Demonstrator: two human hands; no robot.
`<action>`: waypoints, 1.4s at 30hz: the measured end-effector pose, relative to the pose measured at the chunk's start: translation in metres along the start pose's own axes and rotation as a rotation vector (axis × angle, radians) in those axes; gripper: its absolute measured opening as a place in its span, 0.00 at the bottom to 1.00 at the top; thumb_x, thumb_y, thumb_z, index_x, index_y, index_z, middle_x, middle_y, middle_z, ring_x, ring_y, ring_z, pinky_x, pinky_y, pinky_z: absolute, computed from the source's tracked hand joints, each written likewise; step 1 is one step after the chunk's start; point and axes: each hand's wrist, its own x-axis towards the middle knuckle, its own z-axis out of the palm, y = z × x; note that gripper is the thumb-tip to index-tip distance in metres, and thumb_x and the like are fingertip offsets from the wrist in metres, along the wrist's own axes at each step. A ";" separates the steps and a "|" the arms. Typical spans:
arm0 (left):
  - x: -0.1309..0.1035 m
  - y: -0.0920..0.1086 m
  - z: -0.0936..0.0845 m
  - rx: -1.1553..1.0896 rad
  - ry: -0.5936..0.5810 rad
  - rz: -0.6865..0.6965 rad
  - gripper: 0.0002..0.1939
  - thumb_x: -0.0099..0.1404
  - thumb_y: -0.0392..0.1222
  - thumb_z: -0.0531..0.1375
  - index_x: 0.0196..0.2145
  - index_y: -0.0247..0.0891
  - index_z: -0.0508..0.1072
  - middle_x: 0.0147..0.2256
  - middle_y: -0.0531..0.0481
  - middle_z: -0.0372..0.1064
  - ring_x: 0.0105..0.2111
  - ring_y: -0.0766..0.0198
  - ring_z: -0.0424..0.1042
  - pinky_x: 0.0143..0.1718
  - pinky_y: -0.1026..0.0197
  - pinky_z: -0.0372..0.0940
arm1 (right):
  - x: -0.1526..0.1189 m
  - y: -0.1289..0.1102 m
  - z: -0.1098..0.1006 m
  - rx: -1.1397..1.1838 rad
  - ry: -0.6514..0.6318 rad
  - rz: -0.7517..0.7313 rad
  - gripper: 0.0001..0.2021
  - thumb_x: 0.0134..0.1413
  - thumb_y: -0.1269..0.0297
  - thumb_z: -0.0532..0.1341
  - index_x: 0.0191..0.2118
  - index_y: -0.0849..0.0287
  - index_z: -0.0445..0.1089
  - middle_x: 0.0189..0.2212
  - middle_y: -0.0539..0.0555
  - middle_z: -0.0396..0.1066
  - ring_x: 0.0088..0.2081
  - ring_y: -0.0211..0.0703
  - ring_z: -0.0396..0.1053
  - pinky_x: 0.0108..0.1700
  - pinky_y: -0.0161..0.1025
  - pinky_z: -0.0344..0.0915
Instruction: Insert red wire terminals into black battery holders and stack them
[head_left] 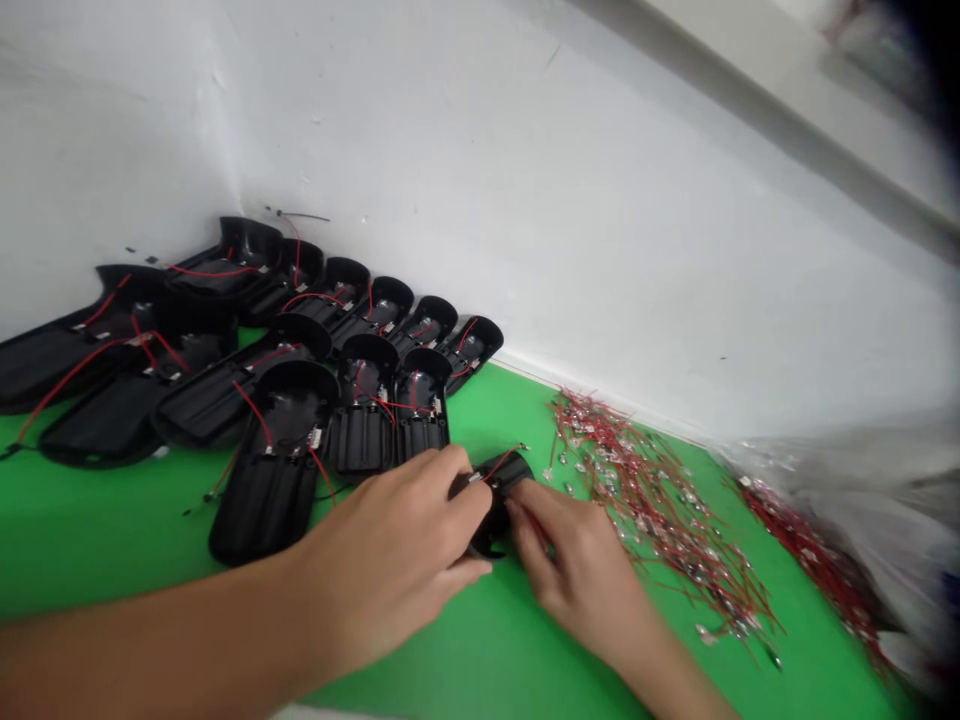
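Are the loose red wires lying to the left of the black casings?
No, the loose red wires lie on the green surface, to the right of the black casings.

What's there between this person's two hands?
In the head view, a black shell with a red wire lies between the left hand and the right hand.

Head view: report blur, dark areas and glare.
Head view: the left hand, right hand and black shell between them look soft; the plastic bag at right is smeared; the top right corner darkens to black; the white wall is softly lit, without harsh glare.
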 end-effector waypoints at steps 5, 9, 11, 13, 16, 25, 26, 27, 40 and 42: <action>0.004 0.000 -0.004 -0.026 -0.012 -0.002 0.11 0.65 0.44 0.69 0.37 0.37 0.71 0.42 0.46 0.68 0.46 0.50 0.73 0.47 0.48 0.73 | -0.001 0.000 0.006 -0.079 0.032 -0.043 0.09 0.66 0.75 0.50 0.34 0.57 0.60 0.25 0.47 0.62 0.23 0.36 0.59 0.26 0.34 0.52; 0.004 0.001 -0.008 -0.032 0.059 -0.001 0.14 0.62 0.44 0.71 0.33 0.37 0.69 0.38 0.48 0.66 0.40 0.52 0.74 0.39 0.50 0.74 | -0.004 0.000 0.009 -0.153 0.065 -0.064 0.09 0.66 0.75 0.50 0.34 0.57 0.59 0.25 0.47 0.61 0.22 0.36 0.58 0.26 0.33 0.52; 0.004 0.002 -0.008 -0.036 0.059 -0.006 0.14 0.62 0.43 0.71 0.33 0.37 0.69 0.37 0.48 0.66 0.39 0.52 0.74 0.37 0.51 0.73 | -0.004 -0.001 0.010 -0.190 0.079 -0.077 0.10 0.66 0.75 0.50 0.33 0.57 0.58 0.25 0.47 0.60 0.22 0.35 0.58 0.25 0.33 0.52; 0.003 0.002 -0.008 -0.041 0.045 -0.015 0.13 0.63 0.43 0.70 0.34 0.37 0.69 0.38 0.48 0.66 0.40 0.51 0.74 0.37 0.51 0.72 | -0.005 -0.002 0.010 -0.230 0.081 -0.094 0.10 0.66 0.75 0.49 0.33 0.57 0.58 0.25 0.47 0.60 0.21 0.35 0.58 0.25 0.33 0.52; 0.004 0.002 -0.006 -0.048 0.057 0.002 0.13 0.63 0.43 0.70 0.33 0.37 0.69 0.38 0.48 0.66 0.39 0.53 0.73 0.38 0.53 0.71 | -0.004 -0.003 0.009 -0.299 0.060 -0.116 0.11 0.66 0.76 0.49 0.33 0.57 0.59 0.25 0.48 0.60 0.22 0.36 0.59 0.26 0.34 0.53; 0.004 0.001 -0.005 -0.069 0.178 0.022 0.19 0.55 0.41 0.75 0.31 0.37 0.68 0.37 0.50 0.66 0.33 0.59 0.73 0.33 0.56 0.69 | 0.003 -0.013 -0.001 -0.439 -0.049 -0.099 0.11 0.61 0.80 0.50 0.34 0.57 0.62 0.27 0.50 0.64 0.23 0.41 0.62 0.26 0.38 0.51; 0.004 0.000 -0.005 -0.062 0.176 0.019 0.19 0.55 0.41 0.76 0.31 0.37 0.68 0.37 0.50 0.67 0.34 0.58 0.73 0.34 0.56 0.69 | 0.002 -0.013 0.000 -0.406 -0.043 -0.081 0.10 0.62 0.79 0.51 0.34 0.58 0.63 0.27 0.50 0.64 0.23 0.41 0.63 0.26 0.38 0.52; 0.004 -0.001 -0.005 -0.057 0.174 0.014 0.19 0.55 0.41 0.76 0.31 0.37 0.68 0.37 0.50 0.67 0.35 0.57 0.74 0.34 0.56 0.69 | 0.001 -0.011 0.000 -0.350 -0.022 -0.057 0.10 0.64 0.78 0.52 0.35 0.58 0.64 0.27 0.50 0.65 0.23 0.40 0.63 0.25 0.37 0.52; 0.002 -0.004 -0.001 -0.073 0.115 -0.030 0.18 0.57 0.39 0.74 0.32 0.38 0.67 0.42 0.48 0.68 0.40 0.55 0.76 0.40 0.52 0.74 | -0.014 -0.007 0.019 0.144 0.352 -0.047 0.16 0.65 0.77 0.60 0.55 0.61 0.72 0.37 0.56 0.73 0.37 0.41 0.71 0.38 0.36 0.72; 0.001 -0.003 0.000 -0.070 0.117 -0.023 0.17 0.57 0.39 0.74 0.32 0.38 0.66 0.43 0.47 0.68 0.41 0.55 0.76 0.41 0.52 0.74 | -0.017 -0.010 0.019 0.108 0.335 -0.059 0.19 0.65 0.77 0.59 0.59 0.62 0.70 0.36 0.56 0.71 0.35 0.42 0.70 0.35 0.37 0.72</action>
